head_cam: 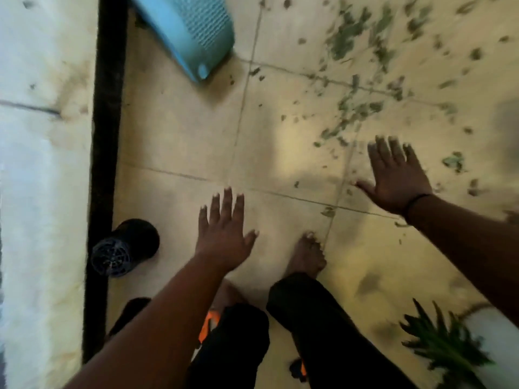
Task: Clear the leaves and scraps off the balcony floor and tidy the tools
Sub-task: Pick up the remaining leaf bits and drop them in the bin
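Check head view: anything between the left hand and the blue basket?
Head view: only bare tile floor between left hand and blue basket; the leaf scraps lie off to the right.

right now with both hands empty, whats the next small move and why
Probably reach the right hand forward to gather the scattered green leaf scraps on the beige tiled floor. Both hands are open, the left hand included, and that litter lies just beyond its fingers.

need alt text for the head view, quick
Both hands, left hand and right hand, spread open and empty above a tiled floor strewn with green leaf scraps. A blue basket lies ahead.
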`<state>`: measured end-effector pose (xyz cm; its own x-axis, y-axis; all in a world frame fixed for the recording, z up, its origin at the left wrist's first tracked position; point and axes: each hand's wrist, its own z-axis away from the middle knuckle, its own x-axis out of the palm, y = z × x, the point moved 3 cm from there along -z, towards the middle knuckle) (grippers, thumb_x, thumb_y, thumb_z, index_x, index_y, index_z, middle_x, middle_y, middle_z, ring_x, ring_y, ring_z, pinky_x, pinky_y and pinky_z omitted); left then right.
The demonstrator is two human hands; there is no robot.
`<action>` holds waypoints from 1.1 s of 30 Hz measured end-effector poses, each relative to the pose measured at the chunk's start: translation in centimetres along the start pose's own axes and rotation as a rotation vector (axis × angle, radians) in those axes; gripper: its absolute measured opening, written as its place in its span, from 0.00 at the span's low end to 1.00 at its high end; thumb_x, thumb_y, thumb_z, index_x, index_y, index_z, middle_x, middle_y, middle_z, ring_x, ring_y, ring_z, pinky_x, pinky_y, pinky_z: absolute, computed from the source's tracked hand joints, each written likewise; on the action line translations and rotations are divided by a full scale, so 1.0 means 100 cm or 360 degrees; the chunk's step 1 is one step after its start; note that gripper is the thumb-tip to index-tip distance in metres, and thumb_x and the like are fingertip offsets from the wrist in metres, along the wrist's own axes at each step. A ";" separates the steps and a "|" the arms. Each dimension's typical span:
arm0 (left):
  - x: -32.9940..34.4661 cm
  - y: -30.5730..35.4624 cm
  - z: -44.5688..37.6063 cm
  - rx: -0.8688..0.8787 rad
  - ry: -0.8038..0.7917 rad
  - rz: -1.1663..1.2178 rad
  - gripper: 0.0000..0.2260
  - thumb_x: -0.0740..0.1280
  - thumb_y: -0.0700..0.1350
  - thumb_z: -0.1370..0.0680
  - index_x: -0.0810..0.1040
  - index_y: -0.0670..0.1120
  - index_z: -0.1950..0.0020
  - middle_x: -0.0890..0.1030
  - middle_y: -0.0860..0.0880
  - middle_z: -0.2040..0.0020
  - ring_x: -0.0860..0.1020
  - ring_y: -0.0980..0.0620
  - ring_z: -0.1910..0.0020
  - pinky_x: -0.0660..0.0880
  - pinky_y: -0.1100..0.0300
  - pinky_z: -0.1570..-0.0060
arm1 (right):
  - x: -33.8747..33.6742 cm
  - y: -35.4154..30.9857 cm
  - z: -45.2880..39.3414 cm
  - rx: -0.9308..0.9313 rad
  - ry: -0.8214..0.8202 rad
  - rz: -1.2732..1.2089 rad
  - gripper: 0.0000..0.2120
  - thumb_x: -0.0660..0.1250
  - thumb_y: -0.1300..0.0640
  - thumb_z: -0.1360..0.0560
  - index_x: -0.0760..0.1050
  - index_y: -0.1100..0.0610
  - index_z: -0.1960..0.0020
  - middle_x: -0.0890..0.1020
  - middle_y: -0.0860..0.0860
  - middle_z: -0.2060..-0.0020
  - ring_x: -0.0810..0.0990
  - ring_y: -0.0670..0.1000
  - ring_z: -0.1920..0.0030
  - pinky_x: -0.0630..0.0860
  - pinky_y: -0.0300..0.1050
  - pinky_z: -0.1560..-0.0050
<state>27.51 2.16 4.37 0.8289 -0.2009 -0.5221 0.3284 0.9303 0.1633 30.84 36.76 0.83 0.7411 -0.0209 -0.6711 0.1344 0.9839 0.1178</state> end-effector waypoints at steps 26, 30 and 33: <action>-0.105 0.062 -0.102 0.0515 -0.0300 -0.0869 0.40 0.51 0.68 0.21 0.36 0.48 0.20 0.35 0.46 0.21 0.38 0.43 0.21 0.44 0.43 0.23 | 0.098 -0.100 0.146 0.1136 -0.0518 -0.1546 0.36 0.57 0.38 0.21 0.54 0.59 0.22 0.55 0.58 0.22 0.55 0.59 0.23 0.57 0.54 0.26; -0.089 0.053 -0.145 0.0516 -0.0133 -0.0838 0.44 0.54 0.69 0.23 0.32 0.47 0.22 0.28 0.45 0.23 0.32 0.43 0.23 0.40 0.45 0.23 | 0.142 -0.117 0.114 0.1693 -0.0420 -0.1668 0.43 0.54 0.31 0.26 0.52 0.58 0.22 0.54 0.59 0.23 0.56 0.63 0.25 0.59 0.61 0.28; -0.072 0.043 -0.178 0.0554 0.0136 -0.0777 0.47 0.54 0.71 0.24 0.30 0.46 0.23 0.26 0.45 0.26 0.30 0.44 0.24 0.36 0.46 0.25 | 0.195 -0.122 0.095 0.2335 -0.0391 -0.2091 0.50 0.52 0.25 0.29 0.50 0.61 0.22 0.57 0.63 0.24 0.59 0.66 0.27 0.60 0.65 0.29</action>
<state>14.90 13.09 -6.02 0.5105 -0.5406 -0.6687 0.8024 0.5789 0.1446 49.95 22.64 -6.75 -0.2059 -0.6284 -0.7502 0.8237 -0.5252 0.2138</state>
